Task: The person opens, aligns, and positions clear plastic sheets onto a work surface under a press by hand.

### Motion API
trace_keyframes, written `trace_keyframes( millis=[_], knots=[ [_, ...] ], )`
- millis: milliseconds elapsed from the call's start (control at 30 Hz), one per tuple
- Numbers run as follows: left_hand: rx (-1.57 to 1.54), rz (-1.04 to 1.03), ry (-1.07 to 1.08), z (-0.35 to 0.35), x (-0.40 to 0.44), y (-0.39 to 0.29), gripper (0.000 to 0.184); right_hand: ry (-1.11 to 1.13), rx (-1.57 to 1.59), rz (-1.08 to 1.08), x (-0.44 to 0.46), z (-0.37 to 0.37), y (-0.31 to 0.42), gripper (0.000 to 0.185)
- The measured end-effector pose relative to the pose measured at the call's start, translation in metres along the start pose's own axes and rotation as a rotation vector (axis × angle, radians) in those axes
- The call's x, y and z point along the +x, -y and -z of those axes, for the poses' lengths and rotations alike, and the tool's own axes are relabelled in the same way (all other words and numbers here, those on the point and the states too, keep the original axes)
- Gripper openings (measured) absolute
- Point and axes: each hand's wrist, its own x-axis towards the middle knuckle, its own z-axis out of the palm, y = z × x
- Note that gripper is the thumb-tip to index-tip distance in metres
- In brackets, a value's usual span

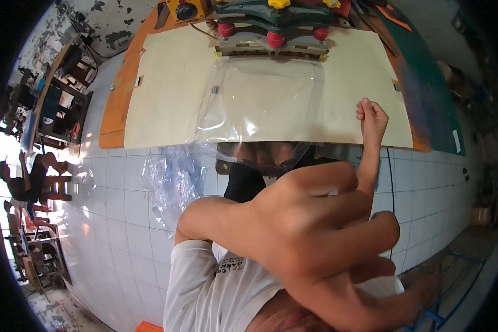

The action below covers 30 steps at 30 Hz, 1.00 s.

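My left hand (315,238) is raised very close to the camera and looks huge. Its fingers are bent but spaced apart, with the thumb blurred out to the side, and I see nothing in it. Over the right part of the pale yellow board (348,83), my right hand (373,115) is curled closed with nothing visible in it. A clear plastic sheet or pouch (265,91) lies on the board, left of my right hand. Its far edge meets the machine (272,41), and its near part droops over the front edge toward my lap.
Crumpled clear plastic (174,180) hangs or lies below the table's front left. A yellow box with a black knob (187,10) stands at the back. A green surface (445,122) borders the right side. Another person (33,180) sits far left near workbenches.
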Motion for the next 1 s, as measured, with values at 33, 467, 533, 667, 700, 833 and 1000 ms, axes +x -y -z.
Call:
trace_keyframes(
  millis=[33,467,533,667,700,833,1000],
  knots=[
    [0.129,-0.030,-0.248,-0.017,0.001,-0.003,0.021,0.001,0.000,-0.003,-0.001,-0.001,0.001,0.027],
    [0.021,0.441,-0.222,0.141,-0.120,0.058,0.007,-0.014,0.005,-0.034,0.000,-0.001,0.001,0.025],
    [0.238,0.701,-0.302,0.168,-0.137,0.078,0.008,-0.013,0.012,-0.042,0.001,-0.002,0.001,0.025],
    [0.491,0.906,-0.324,0.219,-0.146,0.133,0.016,-0.018,-0.034,-0.021,-0.002,-0.002,0.002,0.027],
    [0.491,0.904,-0.325,0.230,-0.148,0.145,0.016,-0.026,-0.065,-0.011,-0.002,-0.003,0.004,0.027],
    [0.513,0.996,-0.297,0.265,-0.167,0.187,0.015,-0.020,-0.058,-0.027,-0.002,-0.002,0.004,0.028],
    [0.592,1.052,-0.210,0.278,-0.190,0.212,0.015,-0.019,-0.027,-0.039,-0.001,-0.002,0.001,0.028]
  ],
)
